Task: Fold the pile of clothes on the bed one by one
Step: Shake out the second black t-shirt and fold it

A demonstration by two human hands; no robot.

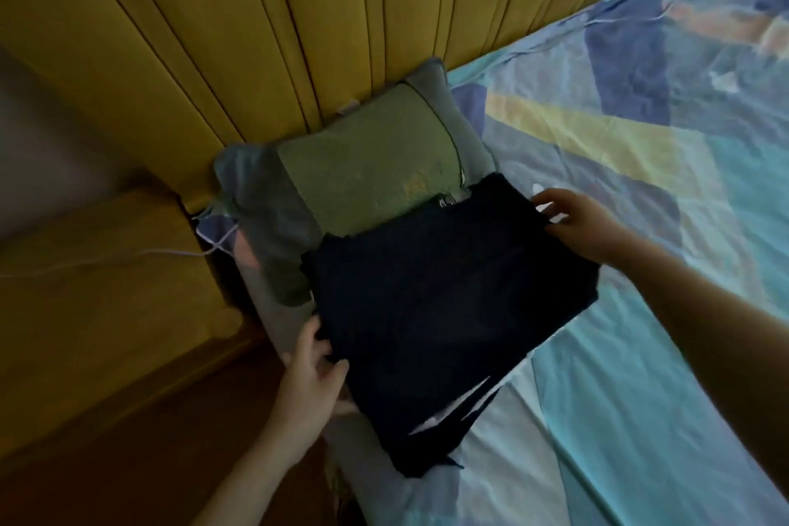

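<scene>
head view: a folded dark garment (444, 295) lies on the patterned bed sheet (640, 312), just beside a green and grey pillow (367, 167). the left hand (314, 372) grips the garment's near edge; the right hand (576, 222) pinches its far corner. the pillow leans against a yellow padded headboard (256, 21).

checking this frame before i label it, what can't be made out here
All from the head view:
- Dark folded garment: dim light hides its type and any seams.
- Left hand: its fingertips go under the garment's edge, so the grip is unclear.
- Right hand: fingers at the far corner, blurred; pinching or only touching cannot be told.
- Pile of clothes: none shows; the frame's edges cut off the bedsheet.
- Pillow: the garment covers its near end.
</scene>
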